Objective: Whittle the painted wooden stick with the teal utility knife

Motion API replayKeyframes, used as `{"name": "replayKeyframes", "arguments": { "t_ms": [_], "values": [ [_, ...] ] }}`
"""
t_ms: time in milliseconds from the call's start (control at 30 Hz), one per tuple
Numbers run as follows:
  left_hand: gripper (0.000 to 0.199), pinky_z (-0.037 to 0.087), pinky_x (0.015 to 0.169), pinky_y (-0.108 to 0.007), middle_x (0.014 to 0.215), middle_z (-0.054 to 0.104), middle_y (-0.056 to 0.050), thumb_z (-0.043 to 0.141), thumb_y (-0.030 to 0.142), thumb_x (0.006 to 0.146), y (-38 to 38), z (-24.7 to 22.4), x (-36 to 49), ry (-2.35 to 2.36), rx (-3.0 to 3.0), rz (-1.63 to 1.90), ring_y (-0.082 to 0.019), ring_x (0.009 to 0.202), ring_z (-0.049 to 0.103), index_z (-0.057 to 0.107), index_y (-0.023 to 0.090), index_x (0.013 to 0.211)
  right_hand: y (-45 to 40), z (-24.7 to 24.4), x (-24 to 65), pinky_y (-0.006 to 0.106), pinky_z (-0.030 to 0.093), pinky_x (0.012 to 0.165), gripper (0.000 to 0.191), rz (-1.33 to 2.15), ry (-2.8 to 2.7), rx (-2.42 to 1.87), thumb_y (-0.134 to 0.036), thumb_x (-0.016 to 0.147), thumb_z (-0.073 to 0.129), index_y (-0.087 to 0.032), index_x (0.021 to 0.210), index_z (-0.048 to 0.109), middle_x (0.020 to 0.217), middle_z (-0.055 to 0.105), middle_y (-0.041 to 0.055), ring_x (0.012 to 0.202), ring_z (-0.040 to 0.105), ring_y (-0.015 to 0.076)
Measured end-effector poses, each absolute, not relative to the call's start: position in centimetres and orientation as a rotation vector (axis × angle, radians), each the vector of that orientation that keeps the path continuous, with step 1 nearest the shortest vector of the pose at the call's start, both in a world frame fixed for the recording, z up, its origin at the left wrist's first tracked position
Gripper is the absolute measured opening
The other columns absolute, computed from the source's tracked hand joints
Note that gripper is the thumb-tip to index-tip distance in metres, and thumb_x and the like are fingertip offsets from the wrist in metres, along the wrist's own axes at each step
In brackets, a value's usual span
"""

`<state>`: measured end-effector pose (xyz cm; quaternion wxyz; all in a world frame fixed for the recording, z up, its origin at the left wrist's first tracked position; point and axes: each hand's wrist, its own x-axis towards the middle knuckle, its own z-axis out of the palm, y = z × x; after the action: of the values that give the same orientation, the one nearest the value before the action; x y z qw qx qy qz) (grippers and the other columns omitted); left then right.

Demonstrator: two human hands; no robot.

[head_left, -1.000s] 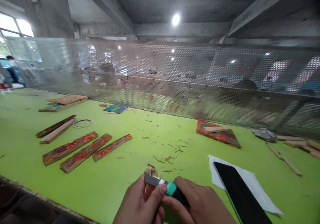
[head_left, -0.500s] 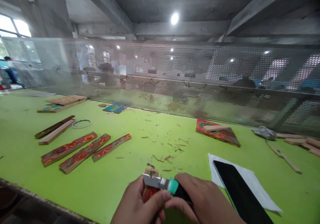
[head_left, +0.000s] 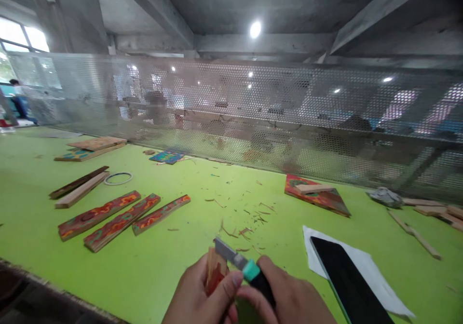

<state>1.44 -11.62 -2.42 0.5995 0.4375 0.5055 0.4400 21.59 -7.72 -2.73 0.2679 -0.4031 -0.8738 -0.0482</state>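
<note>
At the far left of the green table lie two plain wooden strips and a thin ring, and nearer the front edge three painted wooden strips lie side by side, patterned in red, orange and green. Wood shavings are scattered over the middle of the table.

At the bottom centre, the left hand is clenched around a small painted wood piece, which stands up between the thumb and the fingers, its top clear of them. The left thumb tip rests against the knife just behind the blade. The right hand grips a utility knife by its black handle with a teal collar; the blade angles up and left across the top of the wood piece.

To the right, a dark phone lies on a white sheet, and beyond it sits a painted board.
</note>
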Motion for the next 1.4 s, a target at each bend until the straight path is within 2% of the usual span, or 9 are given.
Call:
{"name": "replayKeyframes", "arguments": {
  "t_ms": [133, 367, 500, 767, 867, 933, 1067, 1233, 1400],
  "values": [
    [0.065, 0.038, 0.047, -0.02, 0.055, 0.059, 0.008, 0.076, 0.083, 0.08, -11.7, -3.1, 1.4, 1.156, 1.003, 1.055, -0.008, 0.044, 0.05, 0.055, 0.022, 0.091, -6.3, -1.4, 22.6, 0.033, 0.045, 0.042, 0.05, -0.112, -2.255, -1.198, -0.07, 0.113, 0.033, -0.029, 0.094, 0.055, 0.062, 0.073, -0.0003, 0.045, 0.073, 0.027],
    [0.071, 0.038, 0.045, -0.019, 0.055, 0.061, 0.009, 0.073, 0.089, 0.076, -11.2, -3.8, 1.4, 1.075, 0.952, 1.02, -0.008, 0.043, 0.051, 0.053, 0.024, 0.093, -4.8, -1.2, 23.3, 0.034, 0.05, 0.056, 0.037, 0.265, -2.319, -1.251, -0.057, 0.112, 0.043, -0.028, 0.095, 0.058, 0.074, 0.074, 0.0028, 0.061, 0.071, 0.0261],
    [0.059, 0.037, 0.048, -0.019, 0.065, 0.064, 0.008, 0.067, 0.082, 0.09, -11.5, -4.0, 1.4, 0.993, 0.889, 1.093, -0.007, 0.047, 0.053, 0.052, 0.025, 0.094, -5.7, -0.3, 22.7, 0.033, 0.05, 0.061, 0.028, 0.444, -2.474, -1.197, -0.046, 0.111, 0.042, -0.025, 0.101, 0.057, 0.081, 0.075, 0.0054, 0.067, 0.07, 0.0242],
    [0.06, 0.031, 0.047, -0.02, 0.073, 0.055, 0.01, 0.082, 0.074, 0.083, -11.2, -3.8, 0.4, 0.814, 0.912, 1.049, -0.004, 0.047, 0.038, 0.059, 0.023, 0.103, -6.4, 0.8, 22.3, 0.029, 0.046, 0.061, 0.027, 0.603, -2.552, -1.026, -0.043, 0.104, 0.054, -0.023, 0.09, 0.066, 0.081, 0.075, 0.0027, 0.068, 0.066, 0.0195],
    [0.061, 0.048, 0.066, -0.022, 0.09, 0.066, 0.001, 0.088, 0.069, 0.081, -11.0, -3.5, 0.2, 0.905, 1.022, 1.075, -0.01, 0.069, 0.056, 0.065, 0.019, 0.107, -6.2, 0.6, 22.6, 0.029, 0.045, 0.061, 0.028, 0.582, -2.558, -1.04, -0.043, 0.103, 0.056, -0.022, 0.093, 0.071, 0.08, 0.076, 0.0034, 0.068, 0.066, 0.0199],
    [0.06, 0.049, 0.074, -0.024, 0.092, 0.067, -0.001, 0.089, 0.068, 0.079, -11.1, -3.3, 0.1, 0.939, 1.084, 1.094, -0.013, 0.08, 0.058, 0.065, 0.018, 0.103, -6.2, 0.6, 22.6, 0.029, 0.045, 0.062, 0.026, 0.578, -2.565, -1.044, -0.041, 0.103, 0.058, -0.022, 0.096, 0.074, 0.082, 0.078, 0.0041, 0.069, 0.068, 0.0203],
    [0.062, 0.038, 0.055, -0.02, 0.081, 0.057, 0.006, 0.088, 0.073, 0.078, -11.3, -2.7, 0.4, 0.946, 1.052, 1.034, -0.009, 0.065, 0.047, 0.059, 0.021, 0.097, -6.2, 0.6, 22.5, 0.028, 0.045, 0.063, 0.025, 0.624, -2.578, -1.056, -0.041, 0.103, 0.061, -0.022, 0.096, 0.075, 0.084, 0.079, 0.0043, 0.071, 0.07, 0.02],
    [0.066, 0.038, 0.049, -0.019, 0.076, 0.054, 0.009, 0.083, 0.08, 0.076, -11.6, -1.7, 0.7, 1.007, 1.047, 1.024, -0.006, 0.056, 0.044, 0.056, 0.022, 0.091, -6.0, 0.3, 22.8, 0.029, 0.047, 0.064, 0.028, 0.59, -2.611, -0.993, -0.044, 0.105, 0.06, -0.021, 0.098, 0.073, 0.087, 0.08, 0.0052, 0.073, 0.072, 0.0214],
    [0.068, 0.038, 0.05, -0.019, 0.073, 0.051, 0.01, 0.083, 0.082, 0.074, -12.2, -1.6, 0.7, 1.068, 1.051, 1.085, -0.006, 0.055, 0.043, 0.057, 0.021, 0.09, -6.4, -0.5, 23.0, 0.033, 0.057, 0.076, 0.024, 0.518, -2.64, -0.981, -0.043, 0.108, 0.063, -0.021, 0.113, 0.072, 0.104, 0.083, 0.0088, 0.091, 0.08, 0.0281]
  ]
}}
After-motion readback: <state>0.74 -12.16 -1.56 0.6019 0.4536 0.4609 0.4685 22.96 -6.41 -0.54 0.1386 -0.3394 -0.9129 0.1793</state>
